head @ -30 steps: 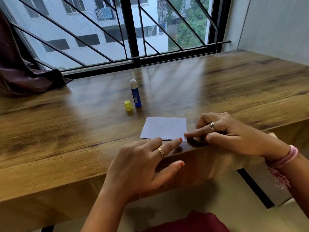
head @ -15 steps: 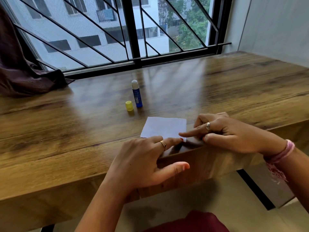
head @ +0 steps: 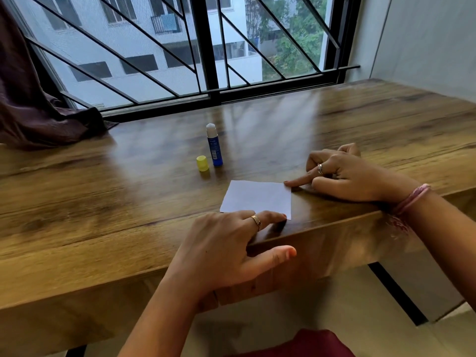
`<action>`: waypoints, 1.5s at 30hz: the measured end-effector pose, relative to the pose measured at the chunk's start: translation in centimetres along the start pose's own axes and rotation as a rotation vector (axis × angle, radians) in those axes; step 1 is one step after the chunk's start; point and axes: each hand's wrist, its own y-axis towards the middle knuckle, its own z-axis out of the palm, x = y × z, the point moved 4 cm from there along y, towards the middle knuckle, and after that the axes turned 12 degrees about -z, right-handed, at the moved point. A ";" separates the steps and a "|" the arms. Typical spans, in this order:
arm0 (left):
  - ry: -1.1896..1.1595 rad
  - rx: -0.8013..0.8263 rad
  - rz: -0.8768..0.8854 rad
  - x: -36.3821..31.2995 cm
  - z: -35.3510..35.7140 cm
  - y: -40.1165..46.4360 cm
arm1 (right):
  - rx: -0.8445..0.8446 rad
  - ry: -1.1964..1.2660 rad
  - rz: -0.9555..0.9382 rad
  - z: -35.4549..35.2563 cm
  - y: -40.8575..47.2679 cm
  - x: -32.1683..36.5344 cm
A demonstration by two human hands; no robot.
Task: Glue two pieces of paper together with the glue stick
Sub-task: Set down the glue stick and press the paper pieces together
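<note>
- Head view, the only one: a white paper [head: 256, 198] lies flat near the front edge of the wooden worktop [head: 103, 207]. Whether it is one sheet or two stacked I cannot tell; only one outline shows.
- The left hand [head: 226, 251] comes in from 6 o'clock. Its fingers are laid out straight along the near edge of the paper, with the tips at the near right corner, and its grip has hold of nothing. The thumb hangs free in front of the worktop edge. I judge the fingers are there to pin the sheet so that it cannot slide.
- The right hand [head: 342, 172] comes in from 3 o'clock. Its forefinger is stretched out with the tip on the far right corner of the paper, and the other fingers are curled loosely round nothing. This looks like pressing the corner down so the layers bond, or squaring it.
- The glue stick [head: 213, 145] stands upright at 11 o'clock from the paper, apart from it, uncapped, white tip up. Standing probably keeps the sticky end off the wood.
- Its yellow cap [head: 202, 163] sits just beside it on the left, within reach for closing.
- A dark cloth [head: 38, 117] lies at 10 o'clock by the window grille [head: 206, 47], well apart from the work.
</note>
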 end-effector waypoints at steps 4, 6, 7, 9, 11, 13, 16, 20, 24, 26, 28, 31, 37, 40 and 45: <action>-0.031 -0.021 -0.024 0.0 0.0 -0.1 | -0.024 -0.027 -0.013 0.1 -0.5 0.7; -0.063 -0.038 -0.049 0.0 0.0 -0.2 | -0.047 -0.028 -0.008 0.2 -0.9 1.2; -0.072 -0.057 -0.072 0.1 0.0 -0.3 | -0.064 -0.034 -0.005 0.2 -1.2 1.5; -0.076 -0.125 -0.126 0.1 -0.2 -0.4 | -0.094 -0.042 -0.008 0.0 -1.9 2.2; -0.087 -0.202 -0.202 0.1 -0.4 -0.4 | -0.095 -0.028 -0.027 -0.2 -2.6 3.1; -0.079 -0.251 -0.263 0.2 -0.5 -0.4 | -0.077 -0.012 -0.047 -0.2 -3.2 4.0; -0.030 -0.259 -0.301 0.2 -0.3 -0.4 | -0.064 0.005 -0.069 0.2 -3.9 5.1; 0.011 -0.248 -0.322 0.1 -0.3 -0.3 | -0.062 0.125 -0.063 0.8 -4.1 5.3; 0.020 -0.254 -0.206 -0.1 -0.3 -0.6 | -0.100 0.326 -0.075 0.7 -4.1 4.7; 0.038 -0.213 -0.075 -0.2 0.2 -0.9 | -0.146 0.410 -0.035 0.4 -4.0 4.1; 0.082 -0.168 0.019 -0.3 0.4 -1.2 | -0.125 0.434 -0.005 0.5 -3.8 3.7; 0.092 -0.133 0.032 -0.3 0.3 -1.1 | -0.062 0.415 0.000 0.7 -3.5 4.0; 0.073 -0.089 -0.043 -0.1 0.2 -0.5 | 0.014 0.272 -0.025 1.3 -3.8 4.5; 0.088 -0.077 -0.039 -0.2 0.2 -0.5 | 0.021 0.250 -0.055 1.7 -4.1 5.2; 0.078 -0.065 -0.027 -0.2 0.2 -0.7 | -0.025 0.332 -0.086 1.6 -4.2 5.8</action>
